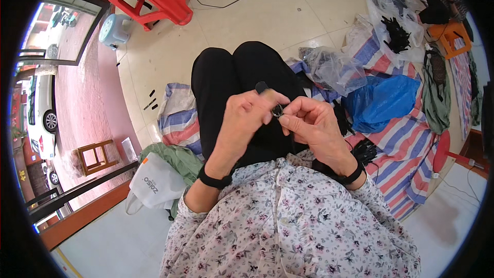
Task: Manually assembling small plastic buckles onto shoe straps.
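Pinching a black piece (278,110) above the lap (218,80), the left hand (248,115) and right hand (312,121) seem mid-work; whether the black bundle (364,151) by the sheet's (404,157) left edge is finished cannot be told.

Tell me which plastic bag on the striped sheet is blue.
The crumpled blue bag right of the right hand; other plastic bags, higher in view, are colourless.

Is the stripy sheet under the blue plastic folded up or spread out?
Spread out: the striped sheet lies wide across the floor, though wrinkled, with the blue plastic on top.
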Demonstrator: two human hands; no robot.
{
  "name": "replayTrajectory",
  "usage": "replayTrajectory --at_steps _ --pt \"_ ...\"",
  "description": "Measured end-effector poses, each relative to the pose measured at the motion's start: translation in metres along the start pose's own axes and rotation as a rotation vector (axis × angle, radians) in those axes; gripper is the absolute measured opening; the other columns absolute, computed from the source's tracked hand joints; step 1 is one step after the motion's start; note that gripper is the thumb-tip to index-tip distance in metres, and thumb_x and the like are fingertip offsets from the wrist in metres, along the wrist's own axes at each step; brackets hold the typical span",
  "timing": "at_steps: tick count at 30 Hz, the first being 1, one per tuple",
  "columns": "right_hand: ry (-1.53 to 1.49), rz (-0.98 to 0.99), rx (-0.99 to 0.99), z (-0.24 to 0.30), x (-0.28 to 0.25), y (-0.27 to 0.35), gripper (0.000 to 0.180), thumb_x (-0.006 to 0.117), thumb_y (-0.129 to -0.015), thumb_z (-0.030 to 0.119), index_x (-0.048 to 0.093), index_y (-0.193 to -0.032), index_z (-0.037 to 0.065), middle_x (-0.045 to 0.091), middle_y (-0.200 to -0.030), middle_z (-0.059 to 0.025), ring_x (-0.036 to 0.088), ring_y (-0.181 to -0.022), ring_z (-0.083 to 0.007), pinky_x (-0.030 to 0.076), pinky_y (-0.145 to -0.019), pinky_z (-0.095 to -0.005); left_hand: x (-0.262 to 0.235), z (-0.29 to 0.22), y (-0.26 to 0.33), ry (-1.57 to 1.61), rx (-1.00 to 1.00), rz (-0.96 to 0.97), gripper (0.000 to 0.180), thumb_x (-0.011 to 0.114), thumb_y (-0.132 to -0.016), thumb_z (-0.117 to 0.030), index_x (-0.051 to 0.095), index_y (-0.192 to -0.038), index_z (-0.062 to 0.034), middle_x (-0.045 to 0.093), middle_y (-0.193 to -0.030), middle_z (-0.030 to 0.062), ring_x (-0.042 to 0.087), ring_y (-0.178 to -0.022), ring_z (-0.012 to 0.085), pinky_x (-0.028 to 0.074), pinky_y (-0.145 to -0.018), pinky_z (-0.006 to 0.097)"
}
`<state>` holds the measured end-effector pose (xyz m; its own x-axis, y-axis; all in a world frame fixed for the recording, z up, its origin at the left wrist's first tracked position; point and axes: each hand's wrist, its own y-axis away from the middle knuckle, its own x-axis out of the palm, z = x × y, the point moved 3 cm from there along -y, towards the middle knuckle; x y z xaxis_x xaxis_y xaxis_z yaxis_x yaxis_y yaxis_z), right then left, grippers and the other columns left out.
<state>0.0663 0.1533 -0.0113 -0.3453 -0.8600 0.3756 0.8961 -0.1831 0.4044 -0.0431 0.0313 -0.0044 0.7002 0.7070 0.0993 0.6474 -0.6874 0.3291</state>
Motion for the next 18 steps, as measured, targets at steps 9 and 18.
replayTrajectory --at_steps 9,18 --pt "0.245 -0.131 -0.244 -0.01 0.003 -0.005 0.007 0.067 -0.086 0.001 0.061 -0.084 -0.002 0.061 -0.073 0.0018 0.053 -0.063 -0.0005 0.039 -0.053 -0.0165 0.009 0.009 0.001 -0.133 0.114 -0.203 0.026 0.061 -0.09 -0.02 0.07 -0.077 0.0006 0.05 -0.06 -0.0045 0.042 -0.056 0.0027 0.028 -0.051 0.021" --pt "0.134 -0.1 -0.169 -0.003 0.001 -0.01 0.006 0.067 -0.087 0.004 0.063 -0.087 -0.001 0.062 -0.072 -0.0005 0.051 -0.059 -0.001 0.036 -0.05 -0.0166 0.003 0.011 -0.001 0.137 -0.007 -0.08 0.028 0.058 -0.092 -0.023 0.068 -0.094 0.0034 0.052 -0.066 -0.0036 0.04 -0.056 0.0011 0.027 -0.052 0.019"
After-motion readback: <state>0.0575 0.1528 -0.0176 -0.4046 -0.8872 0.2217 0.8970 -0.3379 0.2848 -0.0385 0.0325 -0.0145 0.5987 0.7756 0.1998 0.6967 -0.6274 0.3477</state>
